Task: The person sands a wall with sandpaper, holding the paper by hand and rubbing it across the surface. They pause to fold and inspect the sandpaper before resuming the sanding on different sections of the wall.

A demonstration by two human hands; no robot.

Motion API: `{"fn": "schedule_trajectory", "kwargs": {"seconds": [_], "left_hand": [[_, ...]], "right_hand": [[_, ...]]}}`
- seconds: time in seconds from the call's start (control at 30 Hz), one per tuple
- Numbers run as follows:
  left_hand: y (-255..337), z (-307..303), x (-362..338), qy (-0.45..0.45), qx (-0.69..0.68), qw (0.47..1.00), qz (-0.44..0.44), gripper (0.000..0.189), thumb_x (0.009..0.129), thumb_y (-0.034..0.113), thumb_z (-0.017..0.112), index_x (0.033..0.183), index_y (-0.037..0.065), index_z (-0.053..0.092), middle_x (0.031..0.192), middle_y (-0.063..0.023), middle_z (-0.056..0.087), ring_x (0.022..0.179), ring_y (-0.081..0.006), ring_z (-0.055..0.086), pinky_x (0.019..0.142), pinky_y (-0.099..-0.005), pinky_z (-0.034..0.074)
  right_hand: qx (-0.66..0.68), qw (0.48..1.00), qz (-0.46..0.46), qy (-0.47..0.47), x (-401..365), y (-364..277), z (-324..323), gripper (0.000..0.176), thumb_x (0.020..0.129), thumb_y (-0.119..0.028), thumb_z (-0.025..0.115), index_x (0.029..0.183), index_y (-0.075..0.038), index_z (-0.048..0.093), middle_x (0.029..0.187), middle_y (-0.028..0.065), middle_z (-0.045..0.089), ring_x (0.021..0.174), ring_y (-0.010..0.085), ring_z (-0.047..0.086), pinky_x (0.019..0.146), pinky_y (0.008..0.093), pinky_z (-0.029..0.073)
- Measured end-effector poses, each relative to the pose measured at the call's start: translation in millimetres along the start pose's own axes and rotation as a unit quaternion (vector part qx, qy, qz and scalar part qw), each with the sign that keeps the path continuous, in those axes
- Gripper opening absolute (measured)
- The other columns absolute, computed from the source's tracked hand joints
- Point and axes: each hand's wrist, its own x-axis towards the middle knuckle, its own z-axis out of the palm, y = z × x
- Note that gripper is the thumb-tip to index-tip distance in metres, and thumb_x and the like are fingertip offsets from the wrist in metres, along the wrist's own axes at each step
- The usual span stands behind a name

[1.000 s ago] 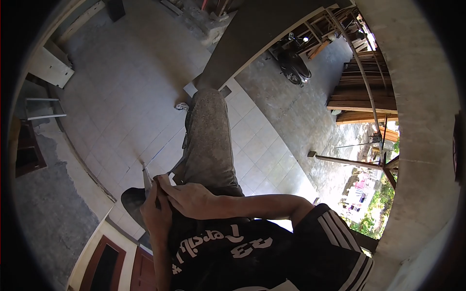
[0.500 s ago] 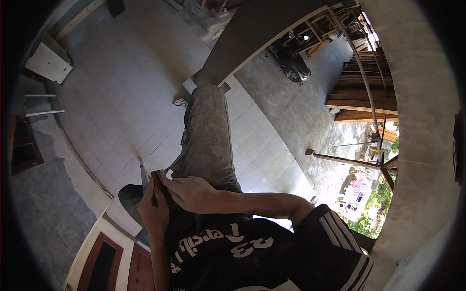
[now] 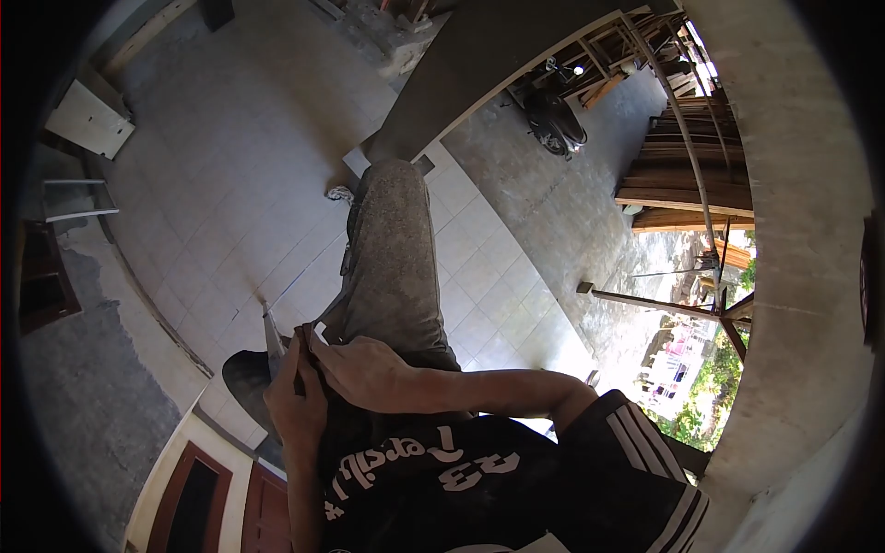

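My left hand (image 3: 297,394) and my right hand (image 3: 364,370) meet in front of my lap, fingers bent and pressed together. A small brown piece (image 3: 305,334) sticks up between the fingertips of both hands. Its kind I cannot tell. Beside it, at the right fingertips, shows a small white bit (image 3: 321,330). Just beyond the left fingers a narrow pale strip (image 3: 271,330) points away from me, its near end hidden behind the hand. My bent knee in grey trousers (image 3: 392,249) rises right behind the hands.
Pale floor tiles (image 3: 230,184) spread ahead, with a crumpled cloth-like thing (image 3: 339,194) near my knee. A motorbike (image 3: 553,120) and stacked wooden boards (image 3: 687,175) are at the right. A white box-like cabinet (image 3: 90,120) stands at the far left.
Both hands stay together on the brown piece, with only slight shifts of the fingers and of the piece's tilt. The whole view has shifted a little.
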Motion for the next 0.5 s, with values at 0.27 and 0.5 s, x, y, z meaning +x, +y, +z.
{"fn": "schedule_trajectory", "kwargs": {"seconds": [0.27,0.5], "left_hand": [[-18,-1,3,0.04,-0.075,0.996,0.029,0.032,0.097,0.006,0.05,0.126,-0.006,0.057,0.113,-0.0199,0.068,0.105,-0.0216,0.066,0.087,-0.0303,0.051],[-41,-11,5,0.077,-0.214,0.974,-0.011,0.03,0.098,0.006,0.051,0.126,-0.007,0.053,0.111,-0.0126,0.065,0.098,-0.0141,0.062,0.085,-0.0265,0.049]], "right_hand": [[0.104,0.992,0.066,-0.023,4,14,-2,0.03,0.094,-0.012,0.052,0.118,0.005,0.047,0.076,0.0202,0.062,0.071,0.0377,0.064,0.063,0.0447,0.051],[0.23,0.969,0.091,-0.01,20,22,-24,0.037,0.093,-0.018,0.056,0.122,0.004,0.055,0.086,0.0203,0.065,0.08,0.0303,0.066,0.072,0.0402,0.051]]}}
